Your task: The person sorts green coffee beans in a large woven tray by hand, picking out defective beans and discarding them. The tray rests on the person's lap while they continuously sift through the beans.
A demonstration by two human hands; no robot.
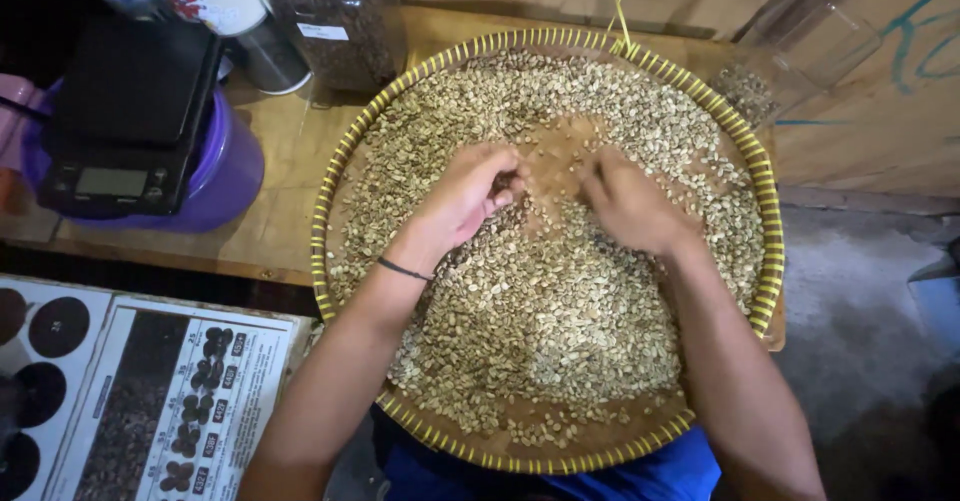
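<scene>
Pale green coffee beans (540, 301) are lying spread across a round woven tray (765, 261), bare at the middle just beneath my fingertips. My left hand (465, 201) and right hand (630, 201) are curling narrow, pinching beans; most are remaining unpicked. Beyond my fingers, a dark-bean jar (340, 21) and scale (125, 121) are standing clear.

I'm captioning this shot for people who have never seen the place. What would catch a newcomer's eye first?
First, the big round woven tray with a yellow-striped rim in the middle, spread with pale green-beige beans. Both hands work at its centre: the left hand, a thin black band on its wrist, and the right hand, picking among the beans. At upper left, a black digital scale sits atop a purple plastic tub.
</scene>
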